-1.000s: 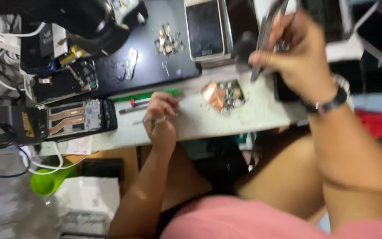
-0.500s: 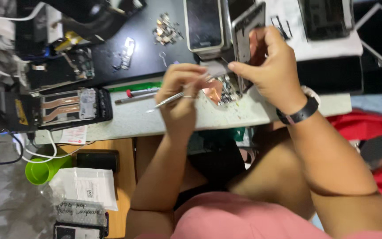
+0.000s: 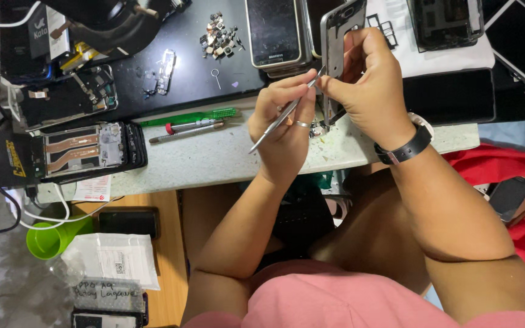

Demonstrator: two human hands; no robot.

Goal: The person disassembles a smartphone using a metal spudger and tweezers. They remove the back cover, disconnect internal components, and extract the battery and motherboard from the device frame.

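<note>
- The phone frame [image 3: 343, 36], a grey bare shell, stands nearly upright above the counter's [image 3: 226, 159] pale edge, gripped from the side by the right hand [image 3: 369, 85], whose fingers are curled tight around it.
- The left hand [image 3: 284, 124] is closed in a pen grip on slim metal tweezers [image 3: 287, 112], the working tip up at the frame's edge, the tail slanting down over the counter (a ring shows on one finger).
- To do this well, I judge that the right hand should keep the frame braced and not twisting, while the tweezers work with small, light pressure; a slip could scratch the shell or flick a part away.
- Small loose bits [image 3: 318, 129] lie on the counter just under the hands, so anything lifted out is best held low over the surface.
- Further left lie a green tool [image 3: 189, 115], a red-tipped screwdriver [image 3: 192, 126] and an opened phone [image 3: 89, 150]; a heap of tiny metal parts [image 3: 219, 35] sits on the black mat [image 3: 183, 79] beside a stacked dark-screened phone [image 3: 273, 33].
</note>
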